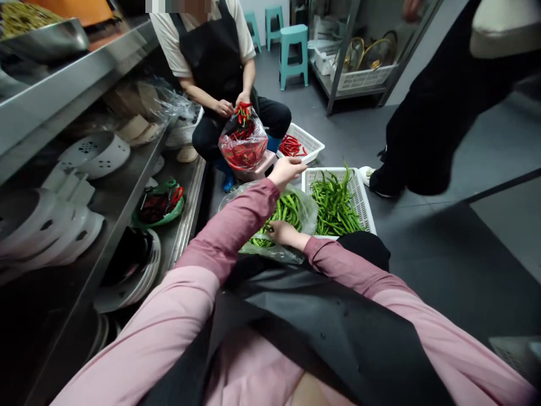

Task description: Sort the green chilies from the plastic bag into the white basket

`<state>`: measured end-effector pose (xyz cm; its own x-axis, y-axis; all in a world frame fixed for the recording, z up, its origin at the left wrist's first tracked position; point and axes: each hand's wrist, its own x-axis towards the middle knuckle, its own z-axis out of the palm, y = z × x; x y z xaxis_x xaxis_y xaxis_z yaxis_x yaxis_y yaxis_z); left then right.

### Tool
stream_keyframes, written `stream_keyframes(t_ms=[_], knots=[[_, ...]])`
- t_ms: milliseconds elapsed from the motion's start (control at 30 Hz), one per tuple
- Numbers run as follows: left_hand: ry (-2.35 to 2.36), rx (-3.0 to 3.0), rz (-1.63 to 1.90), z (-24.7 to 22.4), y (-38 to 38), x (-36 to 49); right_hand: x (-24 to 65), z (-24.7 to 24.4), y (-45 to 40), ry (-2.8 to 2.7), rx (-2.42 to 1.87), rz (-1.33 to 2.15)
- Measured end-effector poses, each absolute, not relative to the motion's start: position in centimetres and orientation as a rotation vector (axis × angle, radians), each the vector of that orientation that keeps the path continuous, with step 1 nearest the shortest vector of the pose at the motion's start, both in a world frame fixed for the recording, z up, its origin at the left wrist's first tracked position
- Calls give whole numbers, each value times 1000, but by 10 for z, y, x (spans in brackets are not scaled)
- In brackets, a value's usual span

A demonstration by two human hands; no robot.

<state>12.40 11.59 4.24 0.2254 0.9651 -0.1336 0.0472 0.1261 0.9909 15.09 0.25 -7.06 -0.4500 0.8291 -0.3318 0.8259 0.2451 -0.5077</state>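
My left hand (pixel 288 171) is held above the far edge of a clear plastic bag (pixel 307 210), fingers stretched toward a white basket (pixel 369 217). Nothing shows in it. Long green chili peppers (pixel 288 208) fill the bag in front of my lap. At the bag's near side, my right hand (pixel 287 233) is closed, its bent fingertips pinching a green chili pepper among the others; the fingertips partly hide it. More green chili peppers (pixel 333 204) are heaped in the white basket, just right of the bag.
Across from me a seated person (pixel 215 51) handles red chili peppers from a bag (pixel 245 149). A basket of red peppers (pixel 292 145) stands beside them. Steel shelving (pixel 122 208) with dishes runs along my left. Another person's legs (pixel 422 129) are at right. Stools (pixel 293 51) stand behind.
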Motion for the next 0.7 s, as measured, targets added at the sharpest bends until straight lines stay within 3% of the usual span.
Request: stream_keyframes(t_ms=[133, 267, 400, 567, 700], knots=[[1136, 1290, 675, 19, 78, 41, 151, -68, -2, -2524, -1694, 904], [1641, 1573, 214, -48, 37, -21, 152, -66, -8, -2627, -1709, 758], [1559, 1859, -49, -93, 4, -47, 153, -67, -16, -2742, -1673, 614], [1656, 1947, 170, -84, 11, -37, 146, -72, -26, -2904, -1408, 526], [1620, 1632, 417, -80, 50, 2, 137, -76, -27, -2812, -1321, 591]])
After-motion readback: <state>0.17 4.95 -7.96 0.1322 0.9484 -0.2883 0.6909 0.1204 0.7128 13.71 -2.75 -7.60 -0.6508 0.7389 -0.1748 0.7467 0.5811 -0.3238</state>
